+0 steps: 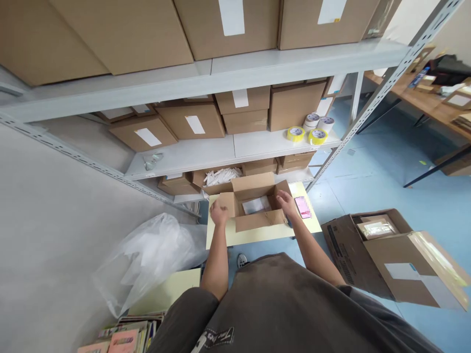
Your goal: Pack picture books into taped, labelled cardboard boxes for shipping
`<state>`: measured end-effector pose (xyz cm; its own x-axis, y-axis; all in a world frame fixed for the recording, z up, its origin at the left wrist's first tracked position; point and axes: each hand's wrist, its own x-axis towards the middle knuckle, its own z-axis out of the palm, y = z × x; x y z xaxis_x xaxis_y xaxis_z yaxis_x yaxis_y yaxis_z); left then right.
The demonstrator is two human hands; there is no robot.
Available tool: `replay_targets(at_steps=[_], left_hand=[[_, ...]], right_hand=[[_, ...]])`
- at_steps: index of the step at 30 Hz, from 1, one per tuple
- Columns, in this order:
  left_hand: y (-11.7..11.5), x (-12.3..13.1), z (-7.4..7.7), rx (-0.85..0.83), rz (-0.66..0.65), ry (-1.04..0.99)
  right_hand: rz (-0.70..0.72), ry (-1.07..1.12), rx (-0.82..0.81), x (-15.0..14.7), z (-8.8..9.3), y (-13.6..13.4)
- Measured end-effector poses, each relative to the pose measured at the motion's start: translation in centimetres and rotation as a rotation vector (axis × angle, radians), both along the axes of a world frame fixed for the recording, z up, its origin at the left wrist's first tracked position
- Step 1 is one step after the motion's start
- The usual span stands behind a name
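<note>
smooth grey metal shelving [257,144] stands over a pale blue floor [346,184], and a small cream-yellow table [240,238] sits in front of me. on it is the open cardboard box [257,222], brown and rectangular, its flat flaps folded outward, the front one creased near a corner. a flat, whitish, slightly shiny packet [256,205] lies inside on the bottom. my left hand [219,213] is at the left flap, fingers loosely curled; i can't tell whether they grip its edge. my right hand [286,202] is at the right flap, fingers bent and partly open against the board, and i can't tell if they pinch it. just beside my right wrist, a flat phone [302,207] shows a pink screen. behind the box, thin white strips [222,177] heap in a carton. above, glossy yellow tape rolls [295,134] sit on the shelf. crumpled, translucent plastic [162,245] bulges at left; a big brown carton [340,247] stands at right.
</note>
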<state>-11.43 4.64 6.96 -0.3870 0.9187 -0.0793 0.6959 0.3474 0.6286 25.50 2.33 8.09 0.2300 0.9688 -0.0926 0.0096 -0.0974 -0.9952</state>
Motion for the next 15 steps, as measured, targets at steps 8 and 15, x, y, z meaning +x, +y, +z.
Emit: replay_targets(at_steps=[8,15], left_hand=[[-3.4,-1.6,-1.4,-0.006,-0.188,-0.482],[-4.7,0.4,-2.2,-0.303,-0.779,-0.201]], right_hand=[[-0.404,-0.224,-0.129,2.5,0.4,-0.5],[-0.206,-0.178,-0.221,3.0,-0.5,-2.1]])
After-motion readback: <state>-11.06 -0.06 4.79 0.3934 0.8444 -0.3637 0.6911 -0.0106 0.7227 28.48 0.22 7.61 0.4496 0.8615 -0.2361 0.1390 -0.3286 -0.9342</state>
